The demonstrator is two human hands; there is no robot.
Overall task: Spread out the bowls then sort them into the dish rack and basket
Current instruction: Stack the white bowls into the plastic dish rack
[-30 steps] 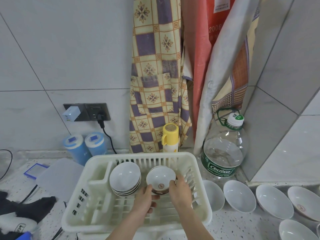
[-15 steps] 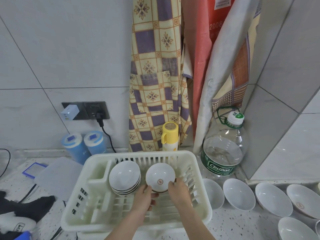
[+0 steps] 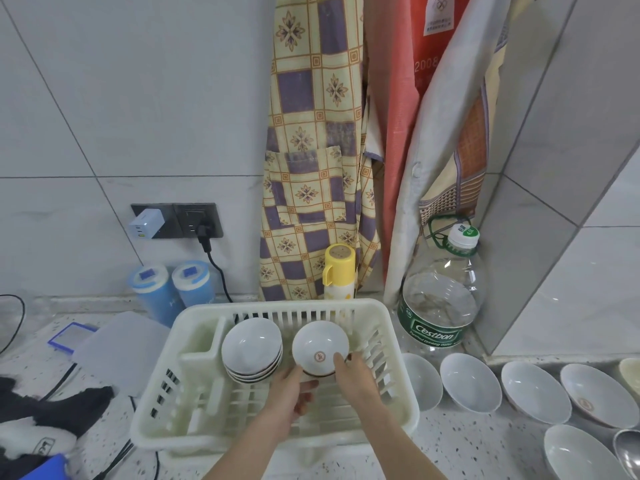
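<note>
Inside slatted plastic rack [image 3: 194, 403]: glossy round bowl [image 3: 320, 348] on edge, gripped by left hand [image 3: 291, 396] at 7 o'clock, right hand [image 3: 358, 379] at 5.

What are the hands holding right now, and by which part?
Both hands, left hand and right hand, hold a small emblem bowl by its lower rim, tilted inside the dish rack.

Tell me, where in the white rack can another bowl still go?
The dish rack is bare in its front half, nearer than both hands, and in the narrow left compartment. The back is crowded: the stack of bowls sits beside the small bowl both hands hold. On the counter, bowls line the rack's right side.
</note>
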